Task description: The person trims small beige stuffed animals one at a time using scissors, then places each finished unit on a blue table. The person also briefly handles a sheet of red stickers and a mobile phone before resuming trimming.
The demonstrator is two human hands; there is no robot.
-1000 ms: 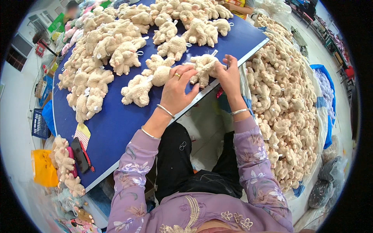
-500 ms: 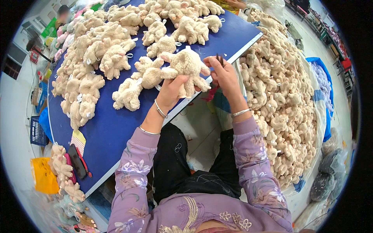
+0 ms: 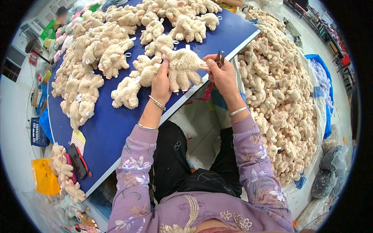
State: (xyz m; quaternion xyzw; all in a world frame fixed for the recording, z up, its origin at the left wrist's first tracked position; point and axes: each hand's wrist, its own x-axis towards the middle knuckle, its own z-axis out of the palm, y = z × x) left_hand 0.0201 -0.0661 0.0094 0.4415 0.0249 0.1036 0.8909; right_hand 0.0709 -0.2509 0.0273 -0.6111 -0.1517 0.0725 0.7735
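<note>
A cream plush toy animal [image 3: 180,66] with curly pile and a white tag on top is held over the table's near edge. My left hand [image 3: 161,82] grips its left side, thumb on the front and the other fingers hidden behind. My right hand [image 3: 223,76] pinches the pink ear on the toy's right side and draws it outward. Tucked in that same hand is a pair of dark thread snips [image 3: 220,57], blades pointing up and away from the toy. A red strip [image 3: 208,92] hangs below my right hand.
Piles of similar plush toys [image 3: 77,77] cover much of the blue table [image 3: 107,143]. Right of it stands a huge open sack of plush toys [image 3: 278,108]. A phone [image 3: 78,163], a red pen [image 3: 84,162] and a yellow sheet [image 3: 79,140] lie at the table's near left.
The toy has turned and shifted slightly left in my left hand, whose thumb now sits higher. My right fingers now stretch the ear, and the snips show more fully.
</note>
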